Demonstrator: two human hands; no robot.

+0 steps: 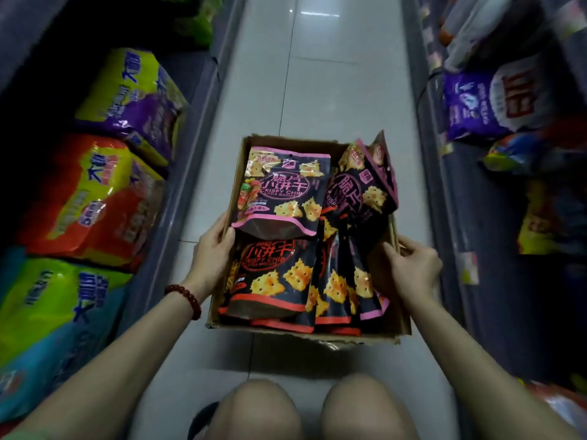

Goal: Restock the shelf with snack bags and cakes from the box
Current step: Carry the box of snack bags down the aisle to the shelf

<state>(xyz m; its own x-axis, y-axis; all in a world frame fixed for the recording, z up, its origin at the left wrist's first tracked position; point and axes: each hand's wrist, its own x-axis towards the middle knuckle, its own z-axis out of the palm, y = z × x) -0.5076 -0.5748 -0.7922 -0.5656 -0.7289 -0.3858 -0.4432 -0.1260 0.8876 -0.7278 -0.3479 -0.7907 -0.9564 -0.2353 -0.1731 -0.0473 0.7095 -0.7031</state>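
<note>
A cardboard box [287, 141] sits on the tiled aisle floor in front of my knees. It holds several dark biscuit bags: a pink-trimmed bag [282, 188] lies on top at the back, a red-trimmed bag [273, 281] lies in front, and more bags [365, 182] stand on edge at the right. My left hand [211, 252] grips the box's left wall, thumb inside against the bags. My right hand [409, 268] grips the box's right wall, thumb inside.
Low shelves line both sides of the aisle. The left shelf holds big snack packs: yellow-purple [133, 100], orange-red [92, 198], green-blue [54, 322]. The right shelf holds a purple-white bag [486, 103] and yellow bags [546, 217]. Bare tiles [317, 74] stretch beyond the box.
</note>
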